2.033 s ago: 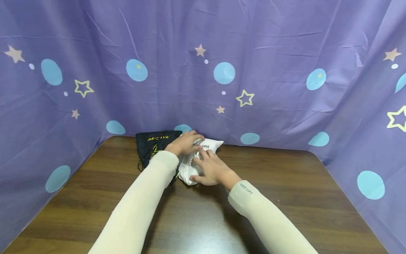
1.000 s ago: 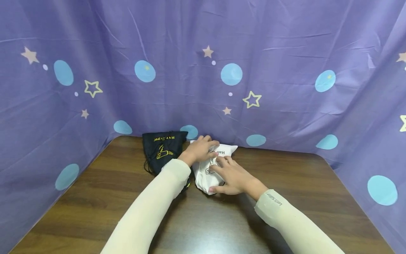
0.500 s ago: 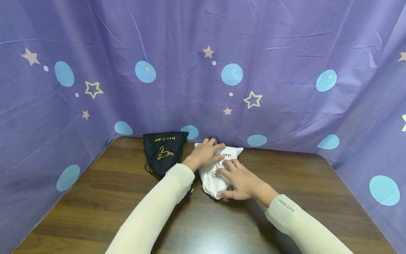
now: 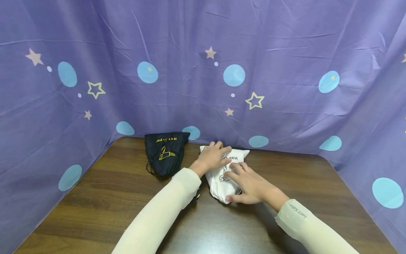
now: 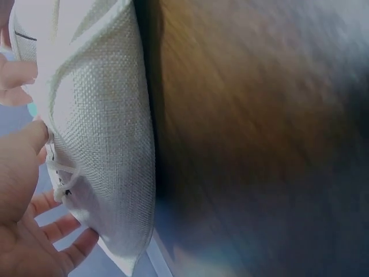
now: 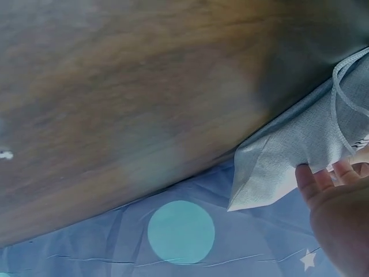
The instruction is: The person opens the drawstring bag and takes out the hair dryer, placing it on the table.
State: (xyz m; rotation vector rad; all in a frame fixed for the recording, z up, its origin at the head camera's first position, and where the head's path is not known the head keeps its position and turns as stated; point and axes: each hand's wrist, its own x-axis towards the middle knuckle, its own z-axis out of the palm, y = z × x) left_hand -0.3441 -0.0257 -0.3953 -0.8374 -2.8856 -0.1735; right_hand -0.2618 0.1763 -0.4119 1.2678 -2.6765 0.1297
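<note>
A white drawstring bag (image 4: 219,185) printed "Hair" with a dryer drawing lies on the wooden table under both hands. On its upper left part rests my left hand (image 4: 211,157), fingers spread and slightly bent. My right hand (image 4: 250,185) touches its right side, with the thumb near the gathered lower end. In the left wrist view, fingertips meet the edge of the pale woven cloth (image 5: 109,127). The right wrist view has fingers (image 6: 308,182) against the bag's cloth (image 6: 282,161) near a loose cord. What the bag holds is hidden.
Left of the white bag, a black drawstring bag (image 4: 165,155) with yellow "Hair Dryer" lettering lies on the table (image 4: 95,204). A purple curtain (image 4: 190,102) with stars and blue dots borders the table's back and sides. A small black-and-yellow item (image 4: 198,195) shows beneath the left sleeve.
Both hands have moved the white bag to the right and nearer, leaving a gap beside the black bag. More of the black bag shows. The head view has turned slightly left.
</note>
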